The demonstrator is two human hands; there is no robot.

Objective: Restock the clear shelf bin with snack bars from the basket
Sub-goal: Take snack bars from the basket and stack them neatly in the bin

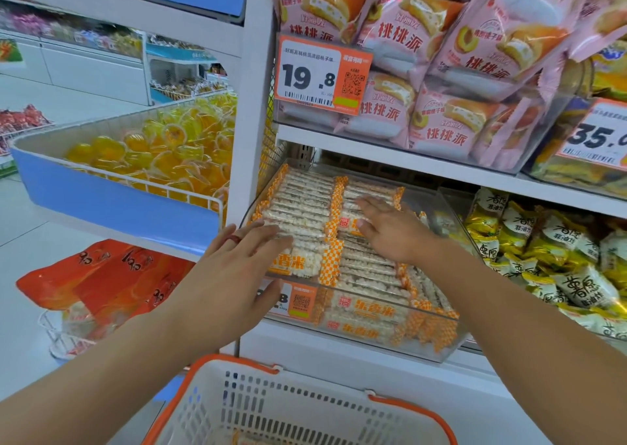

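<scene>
Currently, clear shelf bin: filled with two rows of snack bars in orange-and-white wrappers, stacked in layers.
Left hand: fingers straight, lying flat on the left row; holds nothing.
Right hand: fingers extended, pressing flat on the right row; holds nothing.
Basket: white with orange rim, below the bin; one wrapper edge shows at the bottom, rest cut off.
Price tag on bin front: partly hidden by the left hand.
Upper bin: pink cake packets.
</scene>
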